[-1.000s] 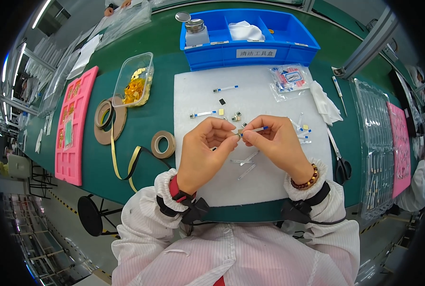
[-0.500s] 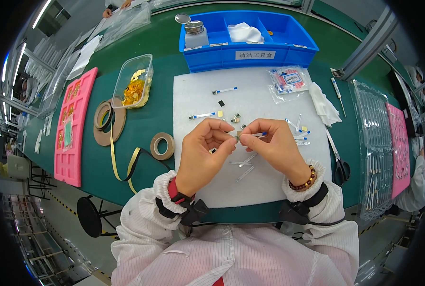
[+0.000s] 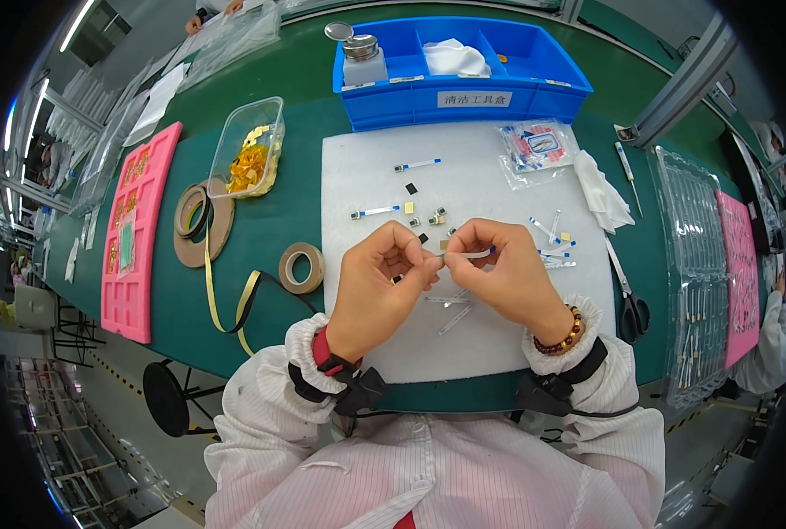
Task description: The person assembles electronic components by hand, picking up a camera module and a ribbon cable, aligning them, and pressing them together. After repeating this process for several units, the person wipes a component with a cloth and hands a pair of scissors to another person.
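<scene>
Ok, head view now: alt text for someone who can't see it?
A person's right hand pinches a thin blue-tipped strip, the left hand meeting its other end, above a white mat scattered with small parts. A blue divided bin stands beyond; scissors lie at right.

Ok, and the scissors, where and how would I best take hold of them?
Probably by the black handles, from the near side, with the right hand once it is free of the strip. The scissors lie with the handles toward the person on the green table, while the blades point away toward the cloth.
</scene>
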### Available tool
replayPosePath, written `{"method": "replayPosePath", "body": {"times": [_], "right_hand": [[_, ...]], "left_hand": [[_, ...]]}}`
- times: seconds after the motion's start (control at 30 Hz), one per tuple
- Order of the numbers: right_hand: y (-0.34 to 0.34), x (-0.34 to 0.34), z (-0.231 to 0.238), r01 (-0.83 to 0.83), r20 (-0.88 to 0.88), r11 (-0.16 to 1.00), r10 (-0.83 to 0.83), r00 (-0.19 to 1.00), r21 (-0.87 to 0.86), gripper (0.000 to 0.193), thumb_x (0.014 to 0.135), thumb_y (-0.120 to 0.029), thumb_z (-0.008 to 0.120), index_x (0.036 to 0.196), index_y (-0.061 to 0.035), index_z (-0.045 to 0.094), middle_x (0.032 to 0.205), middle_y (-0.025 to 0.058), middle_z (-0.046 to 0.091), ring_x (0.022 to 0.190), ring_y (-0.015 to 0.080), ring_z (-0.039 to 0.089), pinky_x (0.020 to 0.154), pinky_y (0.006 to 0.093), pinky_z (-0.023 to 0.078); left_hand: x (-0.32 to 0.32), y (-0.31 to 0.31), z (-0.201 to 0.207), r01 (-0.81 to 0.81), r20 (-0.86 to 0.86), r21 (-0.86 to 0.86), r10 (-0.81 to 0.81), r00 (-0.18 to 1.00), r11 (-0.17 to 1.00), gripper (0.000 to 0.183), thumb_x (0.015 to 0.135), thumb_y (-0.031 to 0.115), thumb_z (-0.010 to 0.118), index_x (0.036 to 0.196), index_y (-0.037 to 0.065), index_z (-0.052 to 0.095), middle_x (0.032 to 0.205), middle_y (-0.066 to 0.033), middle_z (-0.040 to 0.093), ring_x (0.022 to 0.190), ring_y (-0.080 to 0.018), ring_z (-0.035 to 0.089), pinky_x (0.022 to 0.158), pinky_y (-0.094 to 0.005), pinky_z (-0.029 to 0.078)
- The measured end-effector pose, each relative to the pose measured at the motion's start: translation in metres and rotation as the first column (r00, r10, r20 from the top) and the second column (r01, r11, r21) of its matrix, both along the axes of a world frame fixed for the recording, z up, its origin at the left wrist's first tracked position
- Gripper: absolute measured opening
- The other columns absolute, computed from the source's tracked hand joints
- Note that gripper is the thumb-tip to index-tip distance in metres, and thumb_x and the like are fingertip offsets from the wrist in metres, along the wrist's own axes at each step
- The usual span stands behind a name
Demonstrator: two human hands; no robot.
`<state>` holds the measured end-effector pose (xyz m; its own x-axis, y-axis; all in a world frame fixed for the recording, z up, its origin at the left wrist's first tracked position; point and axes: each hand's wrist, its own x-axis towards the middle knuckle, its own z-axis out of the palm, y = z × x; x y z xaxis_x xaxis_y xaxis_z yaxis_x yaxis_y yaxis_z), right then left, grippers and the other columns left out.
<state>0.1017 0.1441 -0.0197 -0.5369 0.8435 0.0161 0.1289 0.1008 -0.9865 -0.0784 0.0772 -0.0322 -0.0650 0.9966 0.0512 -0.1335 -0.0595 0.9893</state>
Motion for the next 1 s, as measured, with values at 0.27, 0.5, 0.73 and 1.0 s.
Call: {"method": "replayPosePath", "body": {"times": [0.27, 0.5, 0.73, 1.0], "right_hand": [[0.003, 0.001, 0.007, 0.139, 0.045, 0.986, -0.144, 0.989, 0.097, 0.016, 0.085, -0.012, 0.074, 0.094, 0.0005, 0.070, 0.081, 0.0046, 0.071, 0.071, 0.0092, 0.065, 0.063, 0.0227, 0.052], [0.022, 0.022, 0.014, 0.236, 0.095, 0.927, -0.274, 0.957, 0.292, 0.012, 0.088, -0.011, 0.073, 0.094, -0.0010, 0.071, 0.082, 0.0053, 0.072, 0.073, 0.0102, 0.065, 0.062, 0.0230, 0.050], [0.032, 0.042, 0.024, 0.131, 0.248, 0.865, -0.280, 0.927, 0.485, 0.009, 0.085, -0.006, 0.072, 0.092, -0.0002, 0.071, 0.079, 0.0092, 0.071, 0.072, 0.0179, 0.067, 0.065, 0.0274, 0.052], [0.031, 0.065, 0.032, -0.118, 0.646, 0.886, -0.228, 0.729, 0.447, 0.007, 0.078, -0.008, 0.073, 0.079, -0.0022, 0.070, 0.077, 0.0109, 0.068, 0.076, 0.0270, 0.064, 0.069, 0.0380, 0.052]], "left_hand": [[-0.010, 0.009, 0.004, -0.060, -0.072, 0.045, 0.063, 0.995, 0.997, 0.010, 0.090, -0.003, 0.068, 0.098, -0.002, 0.062, 0.087, -0.0042, 0.068, 0.076, -0.0096, 0.066, 0.069, -0.0236, 0.054], [-0.051, 0.032, 0.000, -0.418, -0.536, 0.199, 0.456, 0.710, 0.886, 0.013, 0.088, 0.003, 0.070, 0.099, 0.004, 0.076, 0.083, -0.0075, 0.072, 0.068, -0.0113, 0.063, 0.063, -0.0248, 0.048], [-0.061, 0.034, -0.010, -0.335, -0.747, 0.349, 0.476, 0.465, 0.875, 0.012, 0.086, 0.005, 0.071, 0.097, 0.005, 0.076, 0.084, -0.0099, 0.066, 0.077, -0.0197, 0.063, 0.065, -0.0317, 0.049], [-0.043, 0.029, 0.007, -0.363, -0.603, 0.377, 0.523, 0.602, 0.852, 0.009, 0.088, 0.004, 0.071, 0.096, 0.004, 0.075, 0.085, -0.0070, 0.065, 0.073, -0.0151, 0.062, 0.062, -0.0266, 0.048]]}}
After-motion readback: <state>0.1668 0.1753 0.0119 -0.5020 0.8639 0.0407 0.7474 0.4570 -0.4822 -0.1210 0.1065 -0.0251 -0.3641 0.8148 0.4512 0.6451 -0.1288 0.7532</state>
